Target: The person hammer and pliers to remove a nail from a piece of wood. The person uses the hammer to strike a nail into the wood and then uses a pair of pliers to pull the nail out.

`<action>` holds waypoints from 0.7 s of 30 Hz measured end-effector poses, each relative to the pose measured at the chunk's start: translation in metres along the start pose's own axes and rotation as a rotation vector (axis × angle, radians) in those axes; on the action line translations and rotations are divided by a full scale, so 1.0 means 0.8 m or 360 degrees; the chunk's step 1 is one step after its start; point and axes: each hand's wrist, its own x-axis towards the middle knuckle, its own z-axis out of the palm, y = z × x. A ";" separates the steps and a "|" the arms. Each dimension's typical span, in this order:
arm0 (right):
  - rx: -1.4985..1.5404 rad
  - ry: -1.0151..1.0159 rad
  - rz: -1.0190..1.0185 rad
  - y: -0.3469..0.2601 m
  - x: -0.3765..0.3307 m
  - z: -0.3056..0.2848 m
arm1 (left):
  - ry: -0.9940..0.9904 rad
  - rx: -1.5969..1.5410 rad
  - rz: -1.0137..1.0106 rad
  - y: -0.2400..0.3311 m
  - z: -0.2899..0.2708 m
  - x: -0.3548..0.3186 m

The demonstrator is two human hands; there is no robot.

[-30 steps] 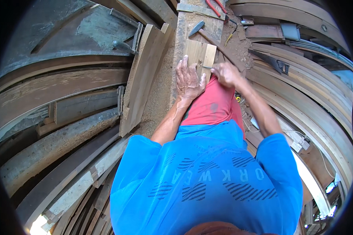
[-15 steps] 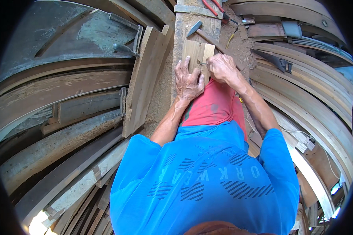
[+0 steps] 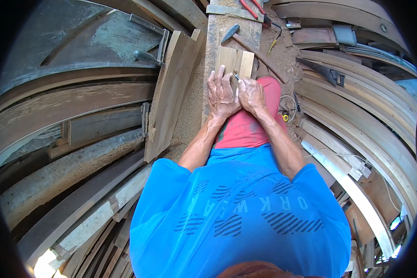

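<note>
A small pale wooden board (image 3: 235,61) lies on a long dusty plank (image 3: 217,41) in front of me. My left hand (image 3: 221,92) rests flat on the board's near edge with fingers spread. My right hand (image 3: 251,94) sits right beside it, fingers closed around a small thin tool (image 3: 236,77) whose tip touches the board. Both forearms come up from my blue shirt over red shorts (image 3: 245,125).
A hammer (image 3: 250,46) lies across the plank beyond the board. Red-handled pliers (image 3: 252,7) lie at the top. A handsaw (image 3: 326,72) rests on stacked curved planks at right. A leaning board (image 3: 171,88) and more timber fill the left. Sawdust covers the ground.
My right hand has moved left and down from the board's right side to sit against my left hand. The left hand has stayed on the board.
</note>
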 end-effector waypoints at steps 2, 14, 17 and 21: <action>-0.0141 0.0065 -0.0191 0.038 0.010 0.017 | -0.0040 0.0071 -0.0001 0.001 -0.002 0.001; -0.0082 0.0145 -0.0185 0.039 0.118 -0.076 | -0.0062 0.0158 -0.0131 0.007 -0.001 0.003; -0.0348 0.0217 -0.0430 0.047 0.168 -0.063 | -0.0015 0.0138 -0.0117 0.005 0.002 0.011; -0.0455 0.0205 -0.0549 0.068 0.213 -0.041 | -0.0021 0.0121 -0.0078 0.007 0.004 0.014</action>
